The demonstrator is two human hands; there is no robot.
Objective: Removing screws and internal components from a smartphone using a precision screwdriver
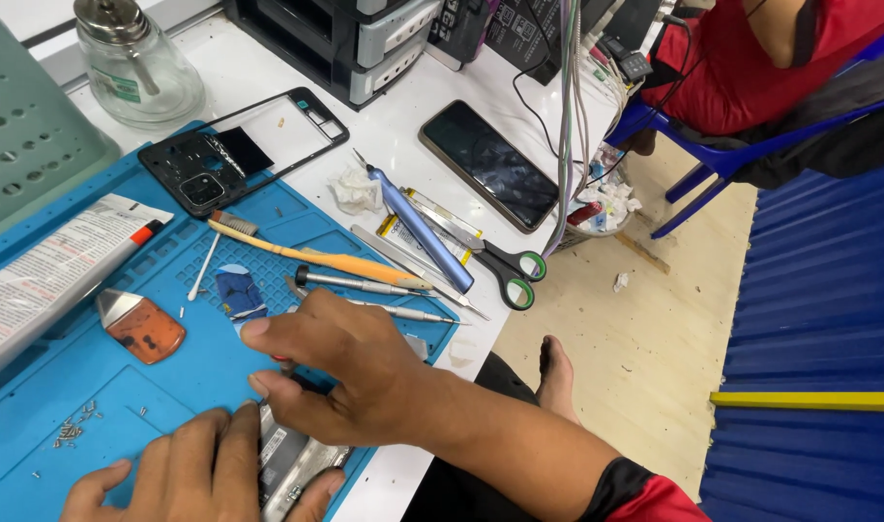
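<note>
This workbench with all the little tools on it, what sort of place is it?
Most likely a phone repair bench. A blue work mat holds loose screws, a bare phone frame lies at its edge, and a whole phone rests nearby. Both hands, left and right, work on an opened device.

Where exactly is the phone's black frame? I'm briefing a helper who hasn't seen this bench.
Start at the blue work mat on the white table. At the mat's far edge, before the glass dispenser bottle, lies the black phone frame. Unlike the intact dark phone to its right, it is a hollow rectangle.
</note>
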